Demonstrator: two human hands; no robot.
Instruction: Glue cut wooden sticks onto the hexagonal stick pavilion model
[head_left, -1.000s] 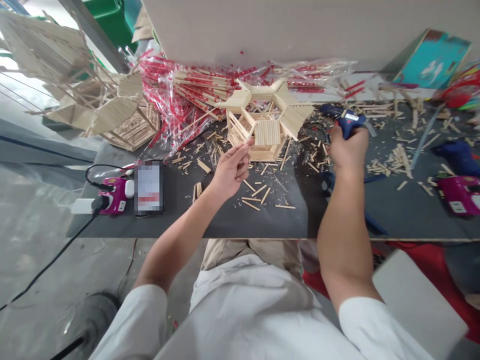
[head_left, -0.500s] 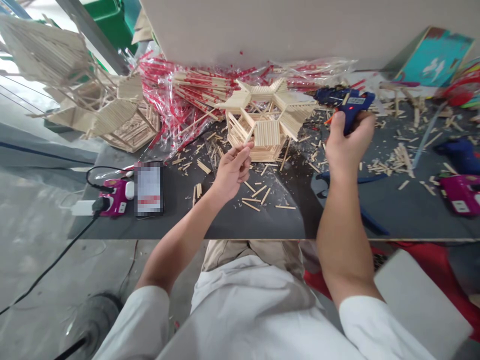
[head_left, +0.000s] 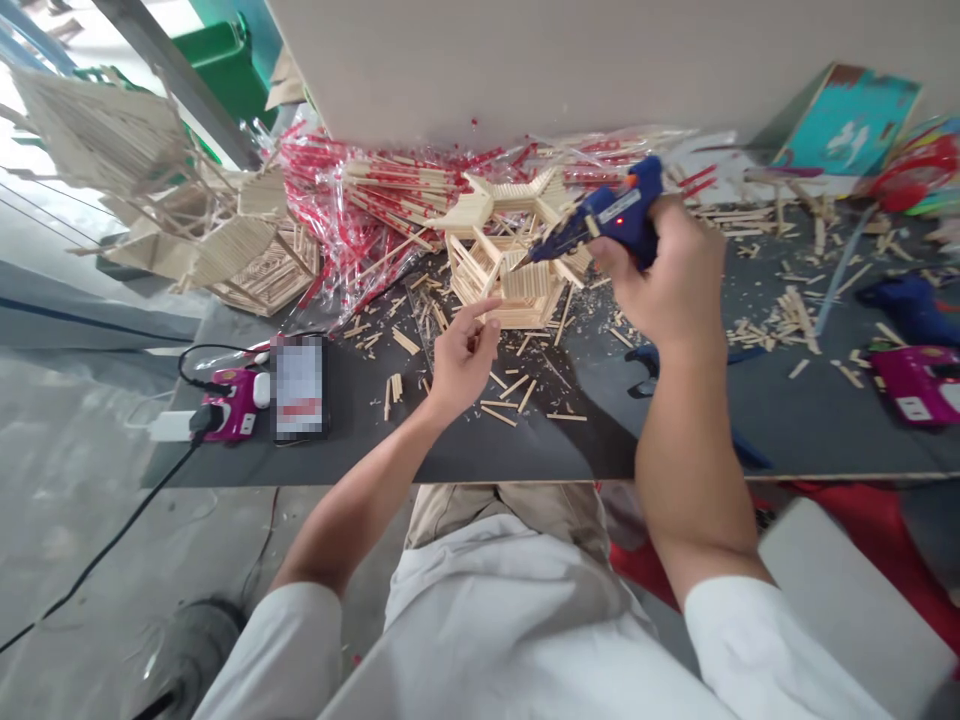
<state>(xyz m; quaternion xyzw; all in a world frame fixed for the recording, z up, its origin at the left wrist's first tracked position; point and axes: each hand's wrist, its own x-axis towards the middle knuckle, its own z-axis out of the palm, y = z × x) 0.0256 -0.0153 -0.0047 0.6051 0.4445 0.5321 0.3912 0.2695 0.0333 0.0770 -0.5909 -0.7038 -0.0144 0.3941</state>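
Observation:
My right hand [head_left: 667, 270] is closed around a blue hot glue gun [head_left: 626, 215] with a small red light on its side. The gun's nozzle points left and down, over a small model built of thin wooden sticks [head_left: 531, 282]. At the model's front left is my left hand [head_left: 463, 355]. Its index finger reaches to the model's lower edge, apart from the thumb, while the other fingers curl in; I see nothing held in it. The model has a ring of stick panels on top and open slatted sides. Part of its right side is hidden behind the gun and my right hand.
Stick offcuts [head_left: 791, 320] litter the dark table [head_left: 360, 455]. Red-and-white wrapped sticks [head_left: 405, 185] lie behind the model. A larger stick model [head_left: 247, 250], a phone [head_left: 298, 385] and a magenta power strip [head_left: 232, 400] are left. Another blue glue gun [head_left: 911, 305] lies right.
My right hand has brought the glue gun left, so its nozzle is now over the model. My left hand's thumb and index finger have parted from their pinch on a stick.

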